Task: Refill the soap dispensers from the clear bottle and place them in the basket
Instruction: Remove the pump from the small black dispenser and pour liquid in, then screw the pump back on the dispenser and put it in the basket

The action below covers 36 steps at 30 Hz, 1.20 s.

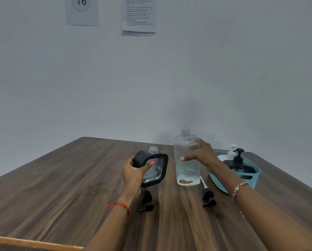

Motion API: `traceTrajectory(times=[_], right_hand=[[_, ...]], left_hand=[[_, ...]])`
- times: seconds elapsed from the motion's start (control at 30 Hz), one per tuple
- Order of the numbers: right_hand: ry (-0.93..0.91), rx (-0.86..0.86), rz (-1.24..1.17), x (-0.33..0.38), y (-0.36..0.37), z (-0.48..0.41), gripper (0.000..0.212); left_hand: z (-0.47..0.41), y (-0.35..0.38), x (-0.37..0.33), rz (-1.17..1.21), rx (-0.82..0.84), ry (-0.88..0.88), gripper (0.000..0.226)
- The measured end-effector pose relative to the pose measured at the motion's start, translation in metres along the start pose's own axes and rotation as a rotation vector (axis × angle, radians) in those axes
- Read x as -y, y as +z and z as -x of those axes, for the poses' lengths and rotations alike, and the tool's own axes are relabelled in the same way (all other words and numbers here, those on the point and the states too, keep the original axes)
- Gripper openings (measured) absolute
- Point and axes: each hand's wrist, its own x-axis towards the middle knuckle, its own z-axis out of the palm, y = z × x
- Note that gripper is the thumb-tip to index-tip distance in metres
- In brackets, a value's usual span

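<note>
Two grips (133,173) (204,153): dispenser (157,169) left, bottle (187,172) right.

wooden table (61,196) bears basket (217,182) and two pumps (208,197).

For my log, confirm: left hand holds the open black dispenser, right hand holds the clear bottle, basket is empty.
Not empty: the head view shows the basket holding a black pump dispenser and a white pump dispenser. The left hand does hold the open black dispenser, the right hand the clear bottle.
</note>
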Motion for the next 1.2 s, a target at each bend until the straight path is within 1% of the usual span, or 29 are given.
traceTrajectory(times=[0.07,0.17,0.3,0.37,0.4,0.43,0.47,0.5,0.53,0.57,0.6,0.63,0.67,0.7,0.73,0.77,0.8,0.83,0.87,0.9,0.97,1.03,1.1,1.17,1.2], right_hand=[[0.023,-0.009,-0.079,-0.012,0.004,-0.003,0.074],[0.06,-0.003,-0.127,-0.027,0.012,-0.008,0.078],[0.091,0.006,-0.155,-0.045,0.019,-0.013,0.07],[0.079,0.023,-0.132,-0.046,0.017,-0.015,0.073],[0.052,0.049,-0.087,-0.044,0.017,-0.016,0.08],[0.021,0.076,-0.032,-0.041,0.018,-0.018,0.093],[0.003,0.065,0.027,-0.038,0.02,-0.018,0.11],[0.0,-0.007,0.075,-0.033,0.023,-0.015,0.124],[-0.031,-0.139,0.115,-0.027,0.028,-0.01,0.126],[-0.136,-0.295,0.153,-0.022,0.033,-0.003,0.118],[-0.313,-0.436,0.204,-0.019,0.039,0.005,0.103],[-0.521,-0.532,0.273,-0.016,0.046,0.013,0.086],[-0.713,-0.561,0.366,-0.012,0.054,0.022,0.071],[-0.863,-0.505,0.472,-0.011,0.063,0.031,0.06],[-0.978,-0.351,0.572,-0.013,0.073,0.041,0.053],[-1.022,-0.123,0.673,-0.018,0.082,0.05,0.049],[-0.984,0.135,0.765,-0.024,0.091,0.059,0.048],[-0.925,0.35,0.851,-0.03,0.098,0.065,0.047],[-0.873,0.482,0.916,-0.038,0.104,0.067,0.047],[-0.833,0.55,0.96,-0.043,0.11,0.067,0.047],[-0.772,0.591,0.939,-0.049,0.119,0.065,0.046],[-0.743,0.575,0.854,-0.049,0.123,0.062,0.044],[-0.706,0.558,0.719,-0.044,0.121,0.057,0.044],[-0.681,0.486,0.566,-0.028,0.111,0.054,0.035],[-0.68,0.407,0.496,-0.017,0.103,0.052,0.026]], left_hand=[[-0.003,-0.003,-0.003,0.024,0.015,-0.01,0.038],[-0.009,-0.009,-0.006,0.041,0.028,-0.011,0.037],[-0.014,-0.018,-0.003,0.076,0.04,-0.01,0.035],[-0.015,-0.022,-0.001,0.117,0.054,-0.011,0.031],[-0.016,-0.023,0.0,0.135,0.058,-0.014,0.028],[-0.017,-0.024,0.0,0.149,0.059,-0.017,0.027],[-0.018,-0.025,0.001,0.159,0.059,-0.023,0.026],[-0.018,-0.026,0.001,0.168,0.06,-0.029,0.026],[-0.019,-0.027,0.001,0.177,0.061,-0.036,0.025],[-0.019,-0.028,0.0,0.185,0.061,-0.042,0.025],[-0.02,-0.03,0.0,0.192,0.06,-0.046,0.025],[-0.02,-0.03,-0.001,0.198,0.057,-0.047,0.025],[-0.021,-0.032,-0.002,0.201,0.052,-0.047,0.025],[-0.021,-0.033,-0.003,0.203,0.046,-0.047,0.025],[-0.021,-0.035,-0.005,0.205,0.04,-0.046,0.026],[-0.021,-0.036,-0.006,0.207,0.034,-0.045,0.027],[-0.021,-0.037,-0.007,0.205,0.026,-0.041,0.028],[-0.021,-0.039,-0.008,0.198,0.019,-0.037,0.027],[-0.021,-0.041,-0.01,0.19,0.016,-0.033,0.025],[-0.02,-0.043,-0.012,0.185,0.017,-0.031,0.024],[-0.019,-0.047,-0.015,0.187,0.024,-0.028,0.023],[-0.018,-0.051,-0.018,0.179,0.031,-0.02,0.024],[-0.018,-0.055,-0.02,0.16,0.029,-0.02,0.026],[-0.019,-0.058,-0.022,0.149,0.025,-0.019,0.029],[-0.019,-0.058,-0.023,0.147,0.023,-0.021,0.03]])
